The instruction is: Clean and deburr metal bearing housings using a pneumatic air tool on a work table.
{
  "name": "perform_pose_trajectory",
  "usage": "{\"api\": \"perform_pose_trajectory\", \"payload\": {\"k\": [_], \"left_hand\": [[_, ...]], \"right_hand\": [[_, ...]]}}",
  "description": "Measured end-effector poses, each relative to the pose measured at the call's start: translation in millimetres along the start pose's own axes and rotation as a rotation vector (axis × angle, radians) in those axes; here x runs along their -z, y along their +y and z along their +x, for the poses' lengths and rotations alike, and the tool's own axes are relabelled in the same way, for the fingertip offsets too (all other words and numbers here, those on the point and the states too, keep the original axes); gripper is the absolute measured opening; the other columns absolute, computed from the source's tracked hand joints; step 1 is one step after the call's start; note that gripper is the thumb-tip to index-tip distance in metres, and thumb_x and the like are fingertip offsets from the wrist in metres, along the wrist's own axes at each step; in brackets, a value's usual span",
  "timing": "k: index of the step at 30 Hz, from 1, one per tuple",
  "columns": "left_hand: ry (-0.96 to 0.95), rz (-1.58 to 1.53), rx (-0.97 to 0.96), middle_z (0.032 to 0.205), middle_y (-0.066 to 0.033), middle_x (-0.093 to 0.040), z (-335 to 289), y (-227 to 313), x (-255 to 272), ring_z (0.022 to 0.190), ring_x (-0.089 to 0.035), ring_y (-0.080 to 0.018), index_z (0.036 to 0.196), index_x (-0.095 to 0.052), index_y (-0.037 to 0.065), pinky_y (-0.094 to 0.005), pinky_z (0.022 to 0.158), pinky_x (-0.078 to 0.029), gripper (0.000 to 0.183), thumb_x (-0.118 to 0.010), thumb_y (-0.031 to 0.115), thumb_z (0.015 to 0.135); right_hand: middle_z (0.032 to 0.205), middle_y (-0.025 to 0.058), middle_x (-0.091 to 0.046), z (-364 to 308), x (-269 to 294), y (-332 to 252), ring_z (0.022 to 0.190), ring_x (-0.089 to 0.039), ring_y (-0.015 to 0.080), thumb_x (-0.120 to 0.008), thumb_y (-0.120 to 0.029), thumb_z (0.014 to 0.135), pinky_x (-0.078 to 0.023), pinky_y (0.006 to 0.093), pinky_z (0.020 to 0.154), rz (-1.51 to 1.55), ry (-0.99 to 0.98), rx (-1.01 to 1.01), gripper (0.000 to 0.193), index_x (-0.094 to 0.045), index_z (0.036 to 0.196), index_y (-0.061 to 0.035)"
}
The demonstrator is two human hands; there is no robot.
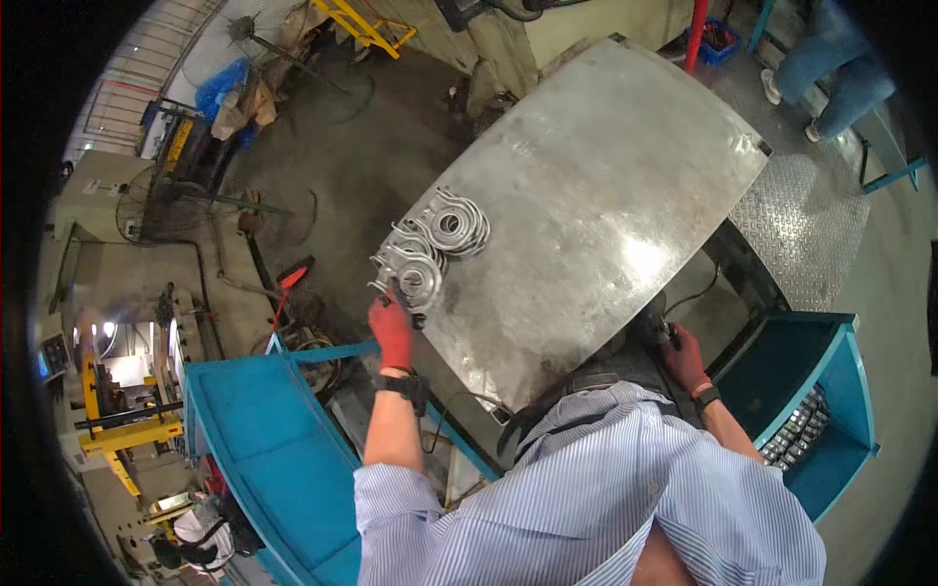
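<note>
A large steel table top (606,186) fills the middle of the view. Several shiny round metal parts (430,244) with tabs lie stacked at its left edge. My left hand (393,327), in a red glove, grips the nearest of these metal parts (414,281) at the table's near left corner. My right hand (682,356), also in a red glove, is below the table's right edge, closed on a dark handle-like object that is mostly hidden. My striped shirt covers the lower middle.
A blue bin (278,459) stands at the lower left. Another blue bin (831,391) at the right holds several metal parts (796,430). A checker-plate platform (806,220) lies beyond the table, where another person's legs (831,73) stand. Machines and fans crowd the left.
</note>
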State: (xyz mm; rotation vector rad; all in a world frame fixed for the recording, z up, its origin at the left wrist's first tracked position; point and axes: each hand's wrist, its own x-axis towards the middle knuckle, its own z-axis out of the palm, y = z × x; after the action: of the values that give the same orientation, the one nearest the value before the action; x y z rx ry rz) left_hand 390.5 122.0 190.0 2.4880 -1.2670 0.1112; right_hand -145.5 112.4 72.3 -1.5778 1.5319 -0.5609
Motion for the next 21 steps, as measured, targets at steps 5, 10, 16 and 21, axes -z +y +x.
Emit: {"api": "perform_pose_trajectory", "payload": {"k": [5, 10, 16, 21], "left_hand": [[0.015, 0.086, -0.056, 0.080, -0.0269, -0.061, 61, -61, -33, 0.076, -0.057, -0.0465, 0.078, -0.063, -0.002, -0.0520, 0.067, -0.044, 0.041, -0.048, 0.034, 0.094], [-0.158, 0.080, -0.164, 0.078, -0.0268, -0.062, 79, -56, -41, 0.077, -0.058, -0.0459, 0.075, -0.063, -0.002, -0.0532, 0.068, -0.044, 0.043, -0.050, 0.036, 0.092], [-0.143, 0.176, -0.312, 0.077, -0.0263, -0.061, 87, -77, -56, 0.073, -0.057, -0.0451, 0.075, -0.062, -0.003, -0.0532, 0.064, -0.043, 0.040, -0.051, 0.031, 0.092], [-0.102, 0.523, -0.729, 0.063, -0.0170, -0.058, 91, -119, -68, 0.055, -0.058, -0.0334, 0.103, -0.058, 0.002, -0.0438, 0.048, -0.043, 0.021, -0.052, 0.013, 0.086]], "right_hand": [[0.100, 0.0222, -0.064, -1, -1, -10, 0.094, -0.064, 0.0314, -0.060, -0.009, 0.084, -0.048, 0.0366, 0.080, 0.031, -0.003, -0.028, 0.030, -0.058, 0.113, 0.0005], [0.099, 0.0223, -0.064, -8, -5, 6, 0.095, -0.064, 0.0293, -0.060, -0.007, 0.083, -0.048, 0.0364, 0.080, -0.139, 0.105, -0.045, 0.029, -0.059, 0.111, -0.0004], [0.101, 0.0219, -0.064, -11, -1, -6, 0.097, -0.063, 0.0342, -0.060, -0.004, 0.080, -0.048, 0.0384, 0.082, 0.013, 0.055, -0.090, 0.030, -0.058, 0.110, -0.0002], [0.101, 0.0250, -0.063, -15, 4, -11, 0.099, -0.060, 0.0404, -0.061, -0.010, 0.081, -0.047, 0.0415, 0.083, -0.042, 0.042, -0.041, 0.033, -0.059, 0.112, -0.0027]]}}
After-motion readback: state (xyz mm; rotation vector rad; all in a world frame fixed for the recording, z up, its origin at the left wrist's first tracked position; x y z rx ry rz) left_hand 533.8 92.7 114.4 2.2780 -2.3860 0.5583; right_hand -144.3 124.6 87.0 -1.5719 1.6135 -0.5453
